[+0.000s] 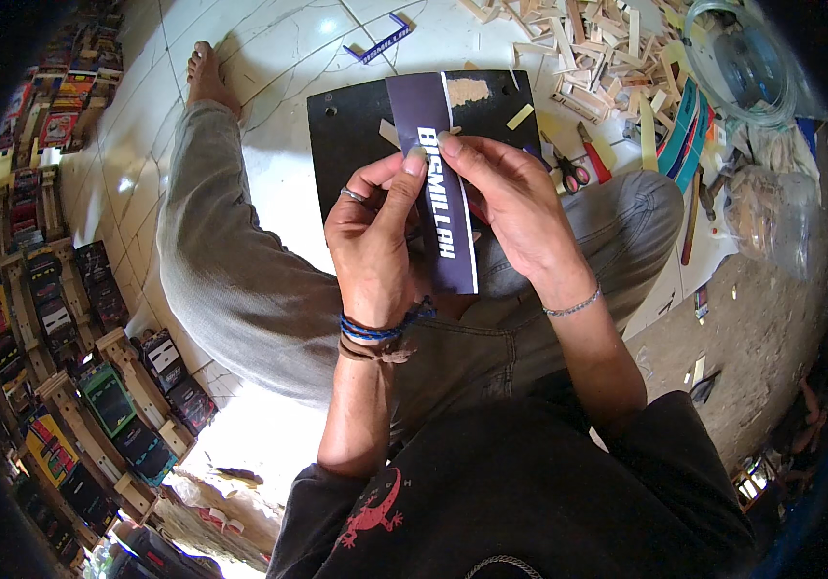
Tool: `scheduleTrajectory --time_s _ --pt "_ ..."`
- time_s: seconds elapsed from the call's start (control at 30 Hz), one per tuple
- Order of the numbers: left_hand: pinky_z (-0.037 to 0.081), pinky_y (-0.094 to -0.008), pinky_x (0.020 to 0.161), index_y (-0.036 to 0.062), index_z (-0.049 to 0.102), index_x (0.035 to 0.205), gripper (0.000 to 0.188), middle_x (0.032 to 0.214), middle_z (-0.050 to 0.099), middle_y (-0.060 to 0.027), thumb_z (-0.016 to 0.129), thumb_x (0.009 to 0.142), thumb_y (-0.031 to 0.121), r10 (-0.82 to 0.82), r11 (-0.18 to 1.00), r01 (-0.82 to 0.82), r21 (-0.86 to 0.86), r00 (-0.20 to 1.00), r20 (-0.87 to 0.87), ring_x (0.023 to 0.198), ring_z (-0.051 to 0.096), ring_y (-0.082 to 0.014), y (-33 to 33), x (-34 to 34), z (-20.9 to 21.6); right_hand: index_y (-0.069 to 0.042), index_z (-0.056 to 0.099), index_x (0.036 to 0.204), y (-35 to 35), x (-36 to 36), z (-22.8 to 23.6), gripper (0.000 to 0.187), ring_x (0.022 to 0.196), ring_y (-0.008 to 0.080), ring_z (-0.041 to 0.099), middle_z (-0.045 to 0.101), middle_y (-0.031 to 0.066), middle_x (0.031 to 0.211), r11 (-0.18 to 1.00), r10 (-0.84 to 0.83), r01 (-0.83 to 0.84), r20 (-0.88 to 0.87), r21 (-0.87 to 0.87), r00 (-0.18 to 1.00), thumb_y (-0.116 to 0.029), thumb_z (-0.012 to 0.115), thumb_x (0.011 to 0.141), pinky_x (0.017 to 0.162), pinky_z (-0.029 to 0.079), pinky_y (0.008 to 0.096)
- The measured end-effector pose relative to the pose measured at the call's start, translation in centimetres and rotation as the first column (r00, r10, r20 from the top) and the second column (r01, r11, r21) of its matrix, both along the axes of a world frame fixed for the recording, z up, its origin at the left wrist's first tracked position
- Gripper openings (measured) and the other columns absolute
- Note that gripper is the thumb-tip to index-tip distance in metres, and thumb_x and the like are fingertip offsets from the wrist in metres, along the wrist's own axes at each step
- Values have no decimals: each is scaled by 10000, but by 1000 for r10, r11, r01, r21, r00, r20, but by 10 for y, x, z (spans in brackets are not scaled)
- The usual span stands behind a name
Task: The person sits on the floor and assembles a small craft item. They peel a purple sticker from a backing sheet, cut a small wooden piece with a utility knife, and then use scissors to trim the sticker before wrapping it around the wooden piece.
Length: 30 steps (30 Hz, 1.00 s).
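We've left grip (371, 217) and right grip (515, 193) both pinching the dark purple strip (443, 217), probably to hold it flat

Printed lengthwise in bold white capitals on the dark purple strip (441, 227). Lettered in white on the bent blue strip (386, 45) too. Marked with small letters beside the red lizard (373, 509) on the black shirt (549, 482). Printed too small to read on the packs (108, 399) at left.
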<state>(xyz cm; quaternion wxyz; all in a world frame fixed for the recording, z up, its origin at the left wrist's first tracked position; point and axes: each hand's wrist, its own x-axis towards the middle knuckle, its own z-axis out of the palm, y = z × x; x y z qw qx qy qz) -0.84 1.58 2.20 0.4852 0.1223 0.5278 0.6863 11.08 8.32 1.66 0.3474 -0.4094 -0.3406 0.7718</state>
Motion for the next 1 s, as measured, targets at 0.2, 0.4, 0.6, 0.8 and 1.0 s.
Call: scheduleTrajectory --time_s 0.2,0.4,0.6,0.8,1.0 --pt "439 -181 660 -1 706 1058 175 891 708 -14 754 946 124 39 999 -38 12 997 -70 738 581 -35 1 4 0 -11 728 1100 -2 -2 0 274 902 57 628 720 13 992 1000 -23 23 -10 6 1000 -254 721 972 802 494 202" --pt "442 -182 682 -3 700 1061 187 890 687 -8 746 957 147 32 999 -31 9 984 -178 764 567 -39 0 4 1 -6 728 1092 -1 -1 -3 275 909 61 632 722 17 998 1000 -17 17 -31 0 999 -251 728 967 814 497 203" --pt "438 -179 690 2 699 1063 193 880 668 7 740 964 163 51 999 -49 14 977 -207 777 559 -31 -1 6 -1 -7 713 1107 -1 1 -7 283 932 75 630 715 21 1019 1000 12 -10 -95 27 995 -238 751 948 835 493 214" --pt "436 -179 692 -4 699 1073 205 880 658 13 736 969 169 50 999 -47 17 962 -270 777 545 -28 -2 5 -2 -1 700 1143 3 6 -11 318 978 85 627 712 31 1046 992 107 -101 -84 72 991 -188 794 904 889 489 239" --pt "438 -182 696 -8 698 1075 210 877 655 13 732 972 172 40 999 -37 15 957 -286 784 548 -33 -1 6 -2 6 702 1151 5 7 -11 334 987 88 628 716 35 1048 992 106 -101 -67 80 992 -187 800 898 895 488 240"
